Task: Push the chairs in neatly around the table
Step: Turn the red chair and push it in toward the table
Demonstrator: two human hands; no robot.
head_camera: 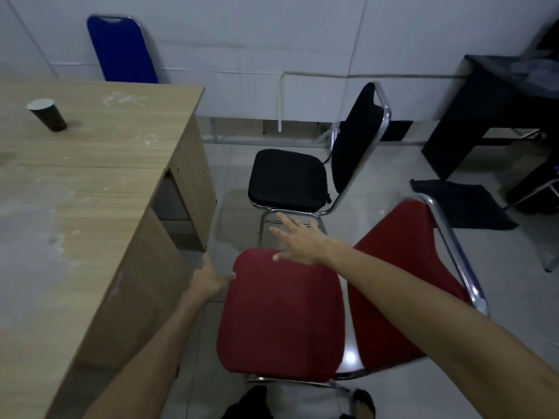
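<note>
A red padded chair (281,316) with a chrome frame stands just below me, beside the wooden table (84,189), its backrest to the right. My left hand (210,278) touches the seat's near-left corner with its fingertips, between the seat and the table's side panel. My right hand (298,241) hovers flat over the seat's far edge, fingers spread, holding nothing. Beyond it a black chair (287,179) stands away from the table, facing left. A blue chair (121,49) shows its backrest behind the table's far side.
A dark paper cup (48,114) stands on the table top. A black desk (490,113) is at the far right, with a dark cloth (462,204) on the tiled floor before it. A white wall closes the back.
</note>
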